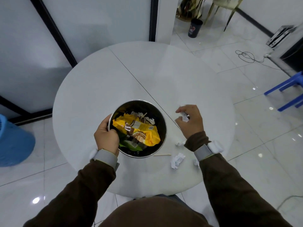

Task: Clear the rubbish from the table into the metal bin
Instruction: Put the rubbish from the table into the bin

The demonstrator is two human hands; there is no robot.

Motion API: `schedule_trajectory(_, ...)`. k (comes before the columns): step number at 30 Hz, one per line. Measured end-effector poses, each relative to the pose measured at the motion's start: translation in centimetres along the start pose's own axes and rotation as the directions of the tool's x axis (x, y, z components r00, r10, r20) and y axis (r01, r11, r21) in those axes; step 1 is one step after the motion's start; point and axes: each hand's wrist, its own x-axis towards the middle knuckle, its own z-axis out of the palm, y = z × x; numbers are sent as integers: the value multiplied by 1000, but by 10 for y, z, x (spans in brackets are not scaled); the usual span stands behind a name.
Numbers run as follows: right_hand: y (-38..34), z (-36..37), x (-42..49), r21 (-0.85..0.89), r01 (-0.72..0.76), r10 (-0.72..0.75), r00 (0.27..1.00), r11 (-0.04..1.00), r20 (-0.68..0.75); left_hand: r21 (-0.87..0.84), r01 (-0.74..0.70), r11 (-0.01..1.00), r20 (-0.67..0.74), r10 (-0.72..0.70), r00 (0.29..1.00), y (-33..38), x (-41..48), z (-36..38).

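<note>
A round metal bin [159, 115] stands on the white round table [131, 76], near its front. Inside lies a yellow snack wrapper [147, 133] with tissue and other scraps. My left hand [106, 136] grips the bin's left rim. To the right of the bin, my right hand [191, 122] hovers just above the table, fingers pinched on a small crumpled white paper [185, 117]. Loose on the table near the front edge lie a crumpled tissue [177, 160], a smaller paper ball [179, 143], a paper bit [196, 162] beside my right sleeve, and a thin wooden stick [162, 155].
A blue plastic basket [13, 145] stands on the floor at left. A dark bin [195, 27] stands on the floor far back. Blue stool legs [288, 89] and a black cable [247, 57] lie to the right on glossy tiles. Glass partitions stand behind the table.
</note>
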Motion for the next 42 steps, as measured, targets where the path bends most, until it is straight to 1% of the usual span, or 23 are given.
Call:
schedule_trajectory(2,-27,9,6,-3,219,-219,976,976,7,-23,1,1000,-7,-1,1000,3,-3,-2)
schedule_trajectory(3,-39,16,8,14,298,-298,954,954,25,-33,2,999,-12,-2,1000,5,-5,-4)
schedule_trajectory(6,-62,42,6,16,446,-443,883,895,157,-36,6,999,-28,-7,1000,7,-8,-8)
schedule_trajectory(8,-70,60,2,-10,533,-508,812,846,288,-48,13,999,-40,-15,999,9,-11,-12)
schedule_trajectory(10,-74,76,3,-59,608,-524,726,792,446,-55,10,998,-52,-13,999,11,-14,-18)
schedule_trajectory(13,-81,89,6,-125,702,-476,592,702,650,-59,11,998,-66,-15,998,11,-16,-27)
schedule_trajectory(15,-85,92,7,-137,721,-431,544,680,720,-57,17,998,-76,-21,997,9,-15,-35)
schedule_trajectory(17,-88,92,6,-133,741,-430,515,659,741,-54,19,998,-84,-24,996,8,-14,-40)
schedule_trajectory(19,-89,90,5,-121,759,-467,509,639,723,-52,16,999,-89,-20,996,8,-15,-43)
schedule_trajectory(20,-89,89,3,-116,764,-503,522,634,689,-56,12,998,-89,-17,996,8,-15,-44)
schedule_trajectory(21,-87,86,2,-116,763,-545,550,636,633,-56,8,998,-86,-13,996,8,-15,-44)
schedule_trajectory(24,-80,71,-6,-170,736,-651,665,655,367,-40,-2,999,-75,-1,997,7,-13,-42)
schedule_trajectory(26,-69,59,-15,-208,701,-675,713,682,188,-44,-7,999,-75,3,997,7,-11,-42)
schedule_trajectory(27,-57,51,-21,-237,675,-668,734,699,122,-45,-6,999,-70,3,998,7,-10,-40)
schedule_trajectory(29,-25,39,-36,-296,595,-610,791,747,48,-44,-9,999,-62,7,998,8,-7,-37)
schedule_trajectory(30,-1,29,-47,-342,525,-546,837,779,40,-35,-6,999,-42,5,999,5,-7,-31)
schedule_trajectory(32,41,17,-69,-416,380,-388,919,826,70,-40,-8,999,-30,6,1000,5,-5,-25)
schedule_trajectory(33,61,10,-81,-459,308,-298,950,833,97,-38,-5,999,-19,4,1000,4,-5,-20)
schedule_trajectory(34,80,4,-93,-496,244,-210,970,833,124,-38,-2,999,-9,2,1000,4,-7,-15)
schedule_trajectory(36,106,-4,-112,-579,124,-6,980,806,201,-46,-7,999,-8,6,1000,8,-8,-12)
schedule_trajectory(38,129,-13,-130,-701,1,249,935,713,254,-41,-11,999,8,12,1000,6,-8,-6)
schedule_trajectory(40,145,-18,-141,-785,-104,481,836,611,264,-28,-21,999,20,22,1000,4,-8,-2)
schedule_trajectory(42,158,-20,-144,-820,-159,624,730,550,277,-4,-18,1000,31,18,999,2,-10,2)
